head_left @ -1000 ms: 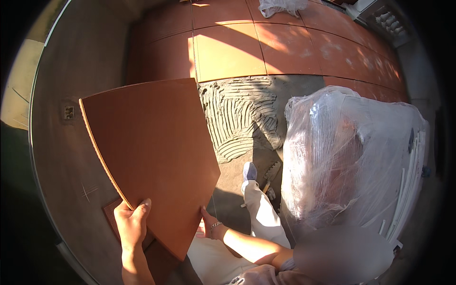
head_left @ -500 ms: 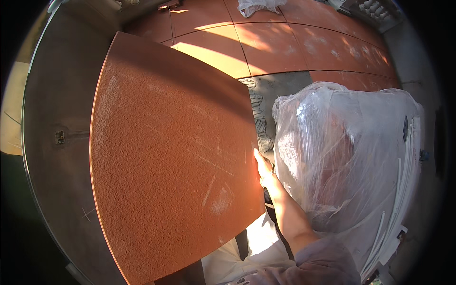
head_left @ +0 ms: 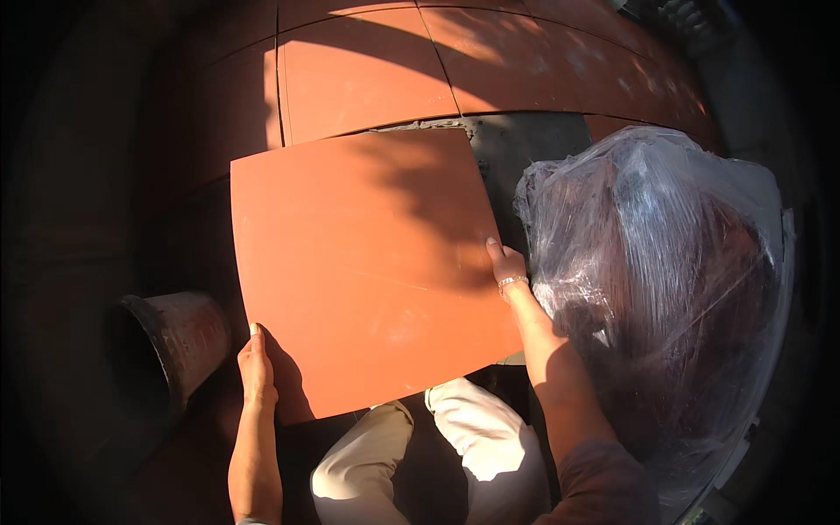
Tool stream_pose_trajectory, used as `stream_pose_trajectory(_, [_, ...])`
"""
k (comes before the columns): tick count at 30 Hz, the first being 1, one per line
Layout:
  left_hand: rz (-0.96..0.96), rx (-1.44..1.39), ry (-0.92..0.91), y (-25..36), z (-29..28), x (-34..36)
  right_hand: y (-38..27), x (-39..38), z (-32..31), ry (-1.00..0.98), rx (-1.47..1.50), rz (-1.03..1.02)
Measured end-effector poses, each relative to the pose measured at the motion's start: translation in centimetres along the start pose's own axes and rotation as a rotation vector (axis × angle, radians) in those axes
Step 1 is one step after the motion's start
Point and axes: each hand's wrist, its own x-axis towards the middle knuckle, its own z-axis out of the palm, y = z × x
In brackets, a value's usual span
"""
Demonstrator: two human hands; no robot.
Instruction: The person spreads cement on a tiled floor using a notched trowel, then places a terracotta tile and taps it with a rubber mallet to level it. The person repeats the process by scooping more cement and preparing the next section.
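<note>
Between my two hands is a large, square, orange-red floor tile (head_left: 367, 262), its broad face up toward me and a leafy shadow across its upper right. My left hand (head_left: 256, 366) grips the lower left edge, thumb along the rim. On the right edge my right hand (head_left: 507, 264) holds on, with the thumb over the face and a bracelet at the wrist. Fingers under the tile are hidden. The tile's far edge lies close to the rows of laid orange-red tiles (head_left: 359, 79); I cannot tell whether it touches the floor.
Clear plastic sheeting (head_left: 656, 289) wraps a bulky stack close on my right. To the left a dirty bucket (head_left: 188, 337) lies tilted, its mouth facing left. Grey mortar (head_left: 534, 144) shows beyond the tile's upper right corner. My knees (head_left: 477, 429) are just below the tile.
The tile has come down from a steep tilt to a flatter pose, farther from me. My left hand, hidden before, now shows on its left edge. The bucket has come into view.
</note>
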Motion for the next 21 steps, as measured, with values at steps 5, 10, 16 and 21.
stream_pose_trajectory(5, [-0.07,0.033,-0.006,-3.7,7.0,6.8,3.1,7.9,2.4,0.079,-0.065,-0.029])
stream_pose_trajectory(10, [-0.108,-0.044,-0.046,-6.9,11.1,11.8,4.6,12.6,3.9,0.13,-0.124,-0.045])
stream_pose_trajectory(16, [-0.044,-0.091,-0.095,-10.0,12.3,15.4,4.6,14.2,4.8,0.154,-0.165,-0.071])
stream_pose_trajectory(21, [-0.083,0.0,-0.069,-10.2,12.5,16.9,4.0,14.9,5.8,0.158,-0.13,-0.104])
